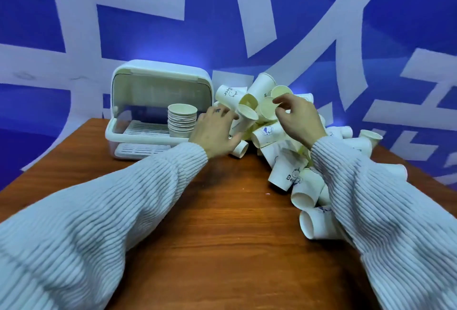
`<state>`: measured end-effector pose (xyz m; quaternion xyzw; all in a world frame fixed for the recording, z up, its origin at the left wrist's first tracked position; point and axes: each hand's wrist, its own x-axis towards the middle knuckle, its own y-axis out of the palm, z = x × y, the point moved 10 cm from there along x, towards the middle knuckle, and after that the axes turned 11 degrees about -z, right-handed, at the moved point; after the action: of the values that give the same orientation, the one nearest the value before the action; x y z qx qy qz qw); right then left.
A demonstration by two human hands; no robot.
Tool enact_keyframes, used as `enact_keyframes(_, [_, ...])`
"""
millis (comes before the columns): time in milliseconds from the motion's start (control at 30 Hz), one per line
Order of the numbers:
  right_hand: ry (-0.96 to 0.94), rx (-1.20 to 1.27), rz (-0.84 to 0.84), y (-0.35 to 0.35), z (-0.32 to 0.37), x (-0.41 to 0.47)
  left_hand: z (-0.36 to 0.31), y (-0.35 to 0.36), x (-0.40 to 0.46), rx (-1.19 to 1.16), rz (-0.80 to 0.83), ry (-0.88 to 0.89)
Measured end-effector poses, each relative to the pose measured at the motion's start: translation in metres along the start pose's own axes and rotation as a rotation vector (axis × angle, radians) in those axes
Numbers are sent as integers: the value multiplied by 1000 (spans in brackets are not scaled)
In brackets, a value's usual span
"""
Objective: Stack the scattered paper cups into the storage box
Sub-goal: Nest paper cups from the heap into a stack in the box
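Both hands are up at the far side of the desk (197, 210), working into the heap of paper cups (284, 136) that sprawls from the middle out to the right edge. The left hand (215, 129) has its grip closed around a cup (247, 114) tipped on its side, mouth pointing right, just beside the open front of the storage box (158, 102). The right hand (296, 119) pinches the rim of another cup (268, 109) near the top of the pile, thumb and forefinger nipped on the paper edge. Inside the box, at its right end, a nested stack (182, 119) already stands on the slatted tray, so some of the work is done, but by far the most cups lie loose. From where I stand the risk is the heap itself: the cups lean on one another at all angles, and lifting one off the top could let its neighbours roll, some toward the near right where a few cups (316, 223) lie close under the right sleeve (371, 198). That sleeve is loose and rests against them; a sweep of the forearm could push them off the desk. A rim pinch on thin paper may also crease the lip, which would make the cup nest badly. And the stack in the box is tall and unsupported on its left; a careless push while adding to it could topple it across the tray.
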<state>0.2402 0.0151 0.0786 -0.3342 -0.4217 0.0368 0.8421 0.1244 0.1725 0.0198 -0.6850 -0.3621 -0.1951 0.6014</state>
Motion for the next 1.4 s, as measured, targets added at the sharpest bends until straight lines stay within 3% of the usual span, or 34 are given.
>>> enact_keyframes(133, [38, -84, -3, -38, -30, 0, -30, 24, 11, -100, 37, -35])
enact_keyframes(300, [44, -237, 43, -70, -63, -9, -20, 46, 37, -124, 11, -219])
enact_keyframes(533, [15, -436, 283, -49, -101, -31, -23, 53, 45, -86, 8, -273])
enact_keyframes(733, [-168, -577, 113, -51, -86, -31, -19, 49, 41, -145, 5, -300])
enact_keyframes(867, [-215, -485, 0, -67, -62, -19, -17, 32, 40, -240, -44, -277])
enact_keyframes(1033, [-72, -177, -109, -77, -40, -4, -15, -7, 41, -393, -149, -265])
enact_keyframes(1133, [-13, 7, -143, -65, -22, 3, -9, -38, 41, -452, -219, -257])
enact_keyframes(1400, [59, 193, -159, 0, 46, 19, 59, -114, 26, -467, -427, -364])
